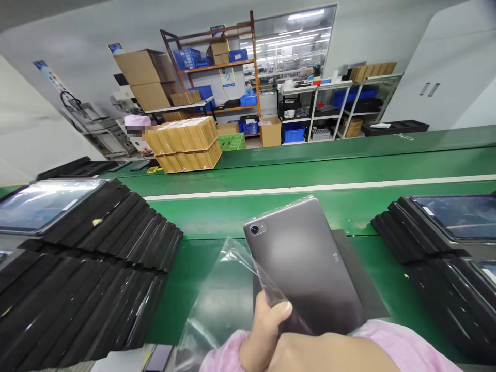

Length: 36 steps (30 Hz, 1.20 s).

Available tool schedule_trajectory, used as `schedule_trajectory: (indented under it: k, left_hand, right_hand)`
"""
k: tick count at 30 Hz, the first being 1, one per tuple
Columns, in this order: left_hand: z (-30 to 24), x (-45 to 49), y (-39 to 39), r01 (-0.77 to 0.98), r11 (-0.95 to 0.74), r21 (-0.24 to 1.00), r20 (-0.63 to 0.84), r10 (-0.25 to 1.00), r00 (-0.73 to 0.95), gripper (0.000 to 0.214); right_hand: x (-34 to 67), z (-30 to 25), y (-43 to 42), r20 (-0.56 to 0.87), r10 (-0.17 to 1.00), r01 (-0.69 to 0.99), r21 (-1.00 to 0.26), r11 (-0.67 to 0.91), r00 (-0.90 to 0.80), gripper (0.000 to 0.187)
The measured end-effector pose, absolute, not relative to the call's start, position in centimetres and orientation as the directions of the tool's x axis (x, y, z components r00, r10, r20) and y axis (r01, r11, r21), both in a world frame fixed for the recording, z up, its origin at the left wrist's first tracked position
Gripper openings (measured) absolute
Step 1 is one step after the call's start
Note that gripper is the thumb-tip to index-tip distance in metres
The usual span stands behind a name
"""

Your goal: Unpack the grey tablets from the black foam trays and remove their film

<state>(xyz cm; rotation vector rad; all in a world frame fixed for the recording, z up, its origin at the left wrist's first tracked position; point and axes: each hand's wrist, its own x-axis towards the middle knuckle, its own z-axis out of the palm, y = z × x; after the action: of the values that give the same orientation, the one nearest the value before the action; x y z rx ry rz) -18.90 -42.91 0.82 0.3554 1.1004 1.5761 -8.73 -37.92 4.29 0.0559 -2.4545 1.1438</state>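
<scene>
Tablet (302, 263) sits mid-view, camera side up, over a dark mat (360, 284) on the green bench (213, 217); I can't tell whether the two touch. I have the left hand (267, 323) at its lower left edge, thumb on top and fingers hidden, pinching the tablet with film (219, 289) caught between. That film (clear, creased, catching the light) runs under my thumb and spreads out to the left. My right hand (329, 354) crosses low in front of the tablet, only its back showing, so I can't tell how its fingers stand. Black trays (96, 279) are stacked on my left, a screen (50, 204) on top; more trays (434, 289) lie right. Across the bench, a worker (136, 121) is beside cartons (186, 142).
</scene>
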Motion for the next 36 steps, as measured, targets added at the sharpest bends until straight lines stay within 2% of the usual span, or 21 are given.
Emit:
schedule_trajectory:
  k: [5,7,9,10,11,13,15,16,20,22,23,25,27,29,30,32,36]
  left_hand:
    - [0.8,-18.7,-43.1,-0.612,0.075,0.787,-0.330,0.889,-0.316,0.034]
    - [0.9,-19.0,-43.0,-0.635,0.088,0.768,-0.372,0.868,-0.330,0.037]
    - [0.9,-19.3,-42.8,-0.662,0.092,0.744,-0.424,0.830,-0.362,0.039]
    - [0.9,-19.5,-42.8,-0.667,0.096,0.739,-0.446,0.811,-0.378,0.040]
    - [0.8,-19.7,-42.8,-0.665,0.104,0.739,-0.464,0.794,-0.392,0.040]
    - [0.7,-20.2,-42.7,-0.657,0.123,0.744,-0.503,0.750,-0.429,0.038]
    - [0.4,-20.8,-42.6,-0.638,0.161,0.753,-0.544,0.699,-0.465,0.036]
    - [0.4,-21.2,-42.6,-0.624,0.189,0.758,-0.561,0.678,-0.475,0.036]
    - [0.4,-23.6,-42.7,-0.589,0.312,0.746,-0.637,0.594,-0.492,0.042]
    - [0.6,-25.0,-43.0,-0.581,0.323,0.747,-0.652,0.529,-0.543,0.044]
    - [0.6,-25.7,-43.2,-0.576,0.318,0.753,-0.649,0.503,-0.571,0.045]
    - [0.6,-26.7,-43.6,-0.567,0.305,0.765,-0.639,0.473,-0.607,0.046]
    - [0.5,-27.2,-43.8,-0.579,0.300,0.759,-0.646,0.460,-0.609,0.045]
    - [0.4,-26.9,-43.8,-0.607,0.293,0.738,-0.666,0.455,-0.591,0.041]
    - [0.3,-26.6,-43.7,-0.624,0.285,0.727,-0.675,0.464,-0.574,0.038]
    - [0.4,-25.6,-43.5,-0.658,0.253,0.709,-0.679,0.497,-0.540,0.033]
    - [0.9,-24.0,-43.0,-0.697,0.207,0.687,-0.661,0.578,-0.479,0.026]
  right_hand:
    - [-6.0,4.4,-36.0,0.381,0.335,-0.091,-0.765,0.637,-0.862,0.034]
    - [-3.9,4.4,-33.4,0.357,0.511,0.037,-0.792,0.610,-0.782,0.032]
    - [-2.2,4.0,-31.0,0.252,0.796,0.271,-0.848,0.456,-0.551,0.017]
    - [-1.6,3.5,-30.2,0.165,0.886,0.351,-0.875,0.334,-0.433,0.008]
    - [-1.3,3.0,-29.9,0.069,0.928,0.382,-0.898,0.218,-0.366,0.017]
    - [-1.4,1.7,-30.2,-0.093,0.888,0.334,-0.940,0.070,-0.450,0.033]
    - [-2.0,0.5,-31.0,-0.152,0.806,0.266,-0.964,0.007,-0.573,0.032]
    - [-2.3,-0.1,-31.3,-0.169,0.796,0.249,-0.968,-0.023,-0.582,0.033]
    - [-0.7,-1.1,-30.5,-0.267,0.839,0.142,-0.964,-0.226,-0.474,0.046]
    - [1.0,-0.6,-29.5,-0.243,0.871,0.105,-0.970,-0.219,-0.426,0.048]
    - [1.7,-0.2,-29.0,-0.202,0.899,0.157,-0.976,-0.152,-0.389,0.048]
    - [2.1,0.4,-28.1,-0.135,0.947,0.451,-0.892,0.012,-0.292,0.047]
    - [0.7,0.2,-27.6,-0.131,0.973,0.798,-0.598,0.074,-0.189,0.051]
    - [-1.9,-1.1,-27.6,-0.174,0.977,0.943,-0.327,0.058,-0.120,0.055]
    - [-3.2,-2.1,-27.7,-0.198,0.973,0.959,-0.277,0.057,-0.115,0.055]
    - [-5.5,-4.2,-28.2,-0.248,0.957,0.953,-0.293,0.077,-0.153,0.050]
    - [-6.6,-5.4,-28.5,-0.313,0.896,0.875,-0.461,0.147,-0.315,0.029]
